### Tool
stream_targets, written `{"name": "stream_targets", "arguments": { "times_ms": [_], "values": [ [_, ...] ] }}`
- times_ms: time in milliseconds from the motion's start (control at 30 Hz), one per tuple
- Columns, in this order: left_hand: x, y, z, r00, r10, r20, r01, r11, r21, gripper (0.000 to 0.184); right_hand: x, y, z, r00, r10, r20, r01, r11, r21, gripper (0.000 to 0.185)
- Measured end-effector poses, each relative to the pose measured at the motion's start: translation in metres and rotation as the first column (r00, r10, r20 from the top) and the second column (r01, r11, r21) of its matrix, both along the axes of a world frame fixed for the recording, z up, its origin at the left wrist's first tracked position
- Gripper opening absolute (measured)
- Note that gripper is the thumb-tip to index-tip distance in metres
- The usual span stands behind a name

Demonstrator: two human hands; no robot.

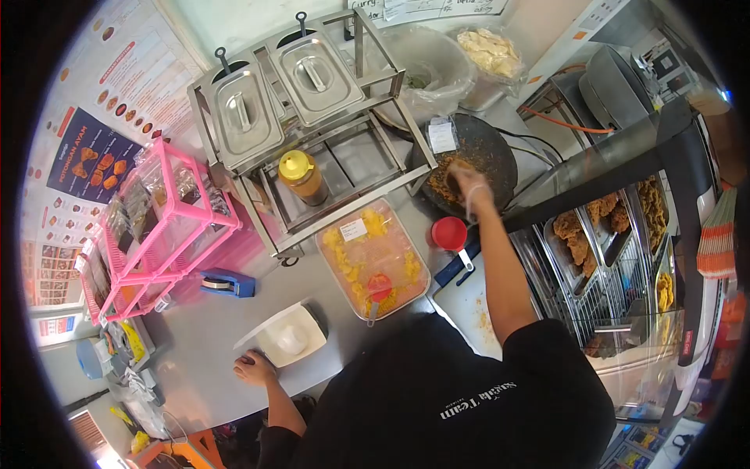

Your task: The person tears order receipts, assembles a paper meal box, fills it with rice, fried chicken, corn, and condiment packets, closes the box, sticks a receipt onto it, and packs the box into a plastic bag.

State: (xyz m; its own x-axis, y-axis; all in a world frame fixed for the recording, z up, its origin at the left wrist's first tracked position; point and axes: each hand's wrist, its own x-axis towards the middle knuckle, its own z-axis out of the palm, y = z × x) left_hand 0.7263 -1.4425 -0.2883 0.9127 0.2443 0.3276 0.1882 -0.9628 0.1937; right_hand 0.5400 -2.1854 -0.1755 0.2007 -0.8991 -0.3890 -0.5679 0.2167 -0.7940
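My left hand (254, 368) rests on the steel counter, at the near left corner of an open paper food box (303, 352) with a white mound of rice (291, 339) inside. Its fingers are curled round something small and dark that I cannot make out. My right hand (474, 191) reaches into a wide dark stone mortar (496, 160) that holds an orange-brown crumbly mash (441, 184). Those fingers point down and close together, slightly blurred; what they grip is hidden. Close to that wrist sits a red measuring cup (449, 233) with a pale handle.
A covered tray of yellow food (373, 258) lies mid-counter. Behind it stands a steel rack (344, 191) with lidded pans (319, 76) and a yellow-capped bottle (303, 178). Left are a blue tape dispenser (228, 284) and pink shelf (160, 234). A fried chicken display case (601, 234) borders the right.
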Motion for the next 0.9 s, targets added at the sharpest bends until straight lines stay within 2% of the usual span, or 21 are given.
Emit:
{"name": "stream_targets", "arguments": {
  "times_ms": [33,67,167,200,300,367,433,467,567,600,700,733,767,800,900],
  "values": [
    [-0.001,0.000,0.004,1.000,0.003,-0.010,-0.003,1.000,-0.001,0.039,0.005,0.011,0.000,0.993,0.028,-0.115,-0.029,1.000,-0.007,0.048],
    [-0.003,-0.003,0.005,1.000,0.011,-0.016,-0.012,1.000,-0.006,0.039,0.000,0.006,0.010,0.992,0.050,-0.113,-0.050,0.999,0.000,0.050],
    [-0.001,0.004,-0.004,1.000,-0.013,0.002,0.013,0.999,0.036,0.039,-0.014,-0.006,0.022,0.982,-0.045,0.185,0.027,0.994,0.102,0.052],
    [-0.003,0.003,-0.006,1.000,-0.003,0.013,0.003,1.000,0.022,0.039,-0.012,0.002,0.030,0.972,-0.128,0.195,0.097,0.982,0.159,0.051],
    [-0.002,0.005,-0.005,1.000,-0.013,0.014,0.013,1.000,0.013,0.038,-0.001,0.027,0.022,0.991,0.071,-0.109,-0.059,0.992,0.111,0.056],
    [-0.001,0.004,-0.002,1.000,-0.006,-0.008,0.006,1.000,0.017,0.038,0.001,0.007,0.020,0.999,-0.027,-0.023,0.029,0.993,0.113,0.056],
    [0.002,0.000,-0.004,1.000,-0.002,0.006,0.002,1.000,0.012,0.038,0.000,0.009,0.046,0.989,-0.132,0.070,0.121,0.982,0.146,0.056],
    [-0.001,0.003,-0.002,1.000,-0.004,0.003,0.004,1.000,0.019,0.038,-0.001,-0.003,0.032,0.976,-0.180,0.124,0.174,0.983,0.060,0.052],
    [0.000,0.000,0.002,0.999,0.018,-0.035,-0.018,1.000,0.006,0.038,-0.001,-0.029,-0.004,0.968,-0.236,-0.084,0.247,0.955,0.165,0.049],
    [0.000,0.001,0.000,1.000,0.006,-0.004,-0.006,1.000,-0.001,0.039,0.004,-0.027,0.013,0.956,-0.284,-0.080,0.294,0.935,0.198,0.049],
    [0.000,0.003,-0.003,1.000,-0.005,0.014,0.005,1.000,0.009,0.039,0.014,-0.057,0.031,0.937,-0.344,-0.057,0.348,0.935,0.075,0.057],
    [-0.001,0.004,-0.002,1.000,-0.001,-0.002,0.001,1.000,0.006,0.039,0.005,-0.079,0.011,0.959,-0.235,-0.160,0.190,0.948,-0.254,0.057],
    [-0.001,0.004,0.000,1.000,0.001,-0.016,-0.001,1.000,0.002,0.039,-0.003,-0.097,-0.013,0.945,-0.157,-0.285,-0.021,0.845,-0.535,0.056],
    [0.001,0.003,-0.001,1.000,0.002,-0.028,-0.003,1.000,-0.005,0.039,0.001,-0.093,0.005,0.908,-0.119,-0.403,-0.090,0.881,-0.464,0.053],
    [0.001,0.000,0.003,1.000,0.006,-0.024,-0.006,1.000,0.008,0.037,-0.010,-0.132,-0.039,0.865,-0.068,-0.497,-0.160,0.901,-0.403,0.051]
  ]
}}
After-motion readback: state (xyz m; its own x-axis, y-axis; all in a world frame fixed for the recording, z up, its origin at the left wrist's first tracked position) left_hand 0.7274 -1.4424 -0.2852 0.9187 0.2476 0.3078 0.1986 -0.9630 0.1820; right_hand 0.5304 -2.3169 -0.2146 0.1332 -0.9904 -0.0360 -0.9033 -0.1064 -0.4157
